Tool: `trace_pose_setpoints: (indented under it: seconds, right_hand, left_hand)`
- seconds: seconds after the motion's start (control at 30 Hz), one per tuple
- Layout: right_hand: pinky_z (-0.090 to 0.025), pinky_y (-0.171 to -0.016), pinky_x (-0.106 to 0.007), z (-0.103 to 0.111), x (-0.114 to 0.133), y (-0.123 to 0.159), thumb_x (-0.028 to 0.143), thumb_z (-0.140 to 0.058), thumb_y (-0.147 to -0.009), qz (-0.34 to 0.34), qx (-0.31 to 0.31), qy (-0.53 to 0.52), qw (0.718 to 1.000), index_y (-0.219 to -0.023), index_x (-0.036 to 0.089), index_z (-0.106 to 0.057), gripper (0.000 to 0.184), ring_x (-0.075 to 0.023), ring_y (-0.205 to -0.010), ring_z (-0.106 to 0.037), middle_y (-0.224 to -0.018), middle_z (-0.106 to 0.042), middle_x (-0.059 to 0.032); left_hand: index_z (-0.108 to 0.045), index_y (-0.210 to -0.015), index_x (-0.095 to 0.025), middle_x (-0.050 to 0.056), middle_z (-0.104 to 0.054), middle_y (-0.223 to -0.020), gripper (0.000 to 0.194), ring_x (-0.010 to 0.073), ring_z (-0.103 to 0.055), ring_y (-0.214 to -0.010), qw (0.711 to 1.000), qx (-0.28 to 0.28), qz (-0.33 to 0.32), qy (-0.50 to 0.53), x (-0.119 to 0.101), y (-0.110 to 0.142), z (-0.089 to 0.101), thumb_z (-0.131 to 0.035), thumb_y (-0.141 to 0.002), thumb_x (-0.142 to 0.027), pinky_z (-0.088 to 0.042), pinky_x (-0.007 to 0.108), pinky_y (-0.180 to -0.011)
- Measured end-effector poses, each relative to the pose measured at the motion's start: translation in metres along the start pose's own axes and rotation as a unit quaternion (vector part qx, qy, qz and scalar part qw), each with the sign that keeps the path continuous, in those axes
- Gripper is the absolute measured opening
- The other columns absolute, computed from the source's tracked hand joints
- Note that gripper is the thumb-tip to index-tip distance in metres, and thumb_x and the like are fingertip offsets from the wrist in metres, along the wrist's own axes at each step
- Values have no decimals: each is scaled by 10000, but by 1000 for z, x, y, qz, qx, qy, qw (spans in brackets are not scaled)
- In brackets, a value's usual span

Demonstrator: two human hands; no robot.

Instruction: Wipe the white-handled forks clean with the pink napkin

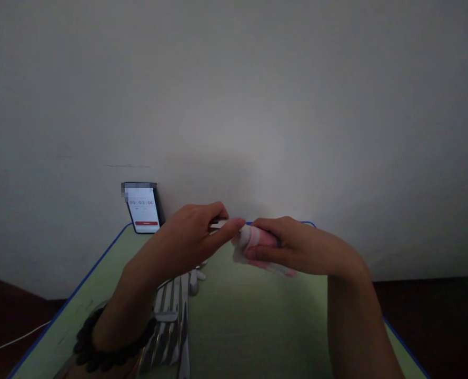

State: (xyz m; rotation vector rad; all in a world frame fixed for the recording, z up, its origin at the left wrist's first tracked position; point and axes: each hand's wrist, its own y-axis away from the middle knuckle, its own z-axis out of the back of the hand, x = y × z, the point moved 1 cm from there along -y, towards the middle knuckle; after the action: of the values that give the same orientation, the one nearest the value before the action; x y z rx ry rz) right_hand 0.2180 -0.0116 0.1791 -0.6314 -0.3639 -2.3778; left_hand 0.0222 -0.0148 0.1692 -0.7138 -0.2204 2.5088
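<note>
Pink-and-white cloth (261, 239): held in the right hand (297, 245) above the far part of the green table (253, 316), near the blue-edged rim. The right fingers are closed around it, thumb on the near side, and a loose end hangs below them. The left hand (196, 231) is closed, thumb and fingers pinching a pale, slender item (218, 224); the item appears to run towards the cloth, though dim light and the fingers prevent firm identification. The left thumb tip is at the bundled end of the cloth.

Left wrist: dark beaded bracelet (111, 342). Beside and partly behind the left forearm, metal forks (168, 313) lie in a group on the table, with a long metal utensil (184, 326) along their right side. Smaller pieces of cutlery (196, 279) lie just beyond.

Far left corner: a phone (145, 210) propped upright against the pale wall (234, 105), display reading 00:03:00 above a red bar.
</note>
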Motion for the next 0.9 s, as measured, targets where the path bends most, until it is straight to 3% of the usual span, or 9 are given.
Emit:
trace_pose_setpoints:
  seconds: [0.5,0.77,0.9]
  right_hand:
    - [-332,-508,-221,-3,0,-1,445,-503,-851,0,1,-18,1000,-832,156,-587,302,-104,-542,-495,-657,-604,-2]
    - [-320,-506,-224,-1,1,-1,455,-504,-849,10,-2,-5,1000,-821,158,-587,310,-110,-565,-485,-667,-595,-7]
    - [-314,-503,-221,-1,1,0,461,-503,-852,12,-5,-7,1000,-835,162,-580,309,-104,-559,-474,-663,-584,-1]
  left_hand:
    - [-590,-765,-172,-27,-554,-600,391,95,-453,-511,1000,3,7,14,1,2,1,-417,-878,-504,-296,211,-496]
    - [-479,-949,-202,-42,-583,-671,301,106,-517,-545,997,-28,4,74,2,2,-1,-483,-853,-487,-339,201,-501]
    - [-471,-1010,-208,-40,-579,-701,324,96,-516,-536,996,-17,-11,91,5,4,-1,-516,-838,-479,-347,192,-487]
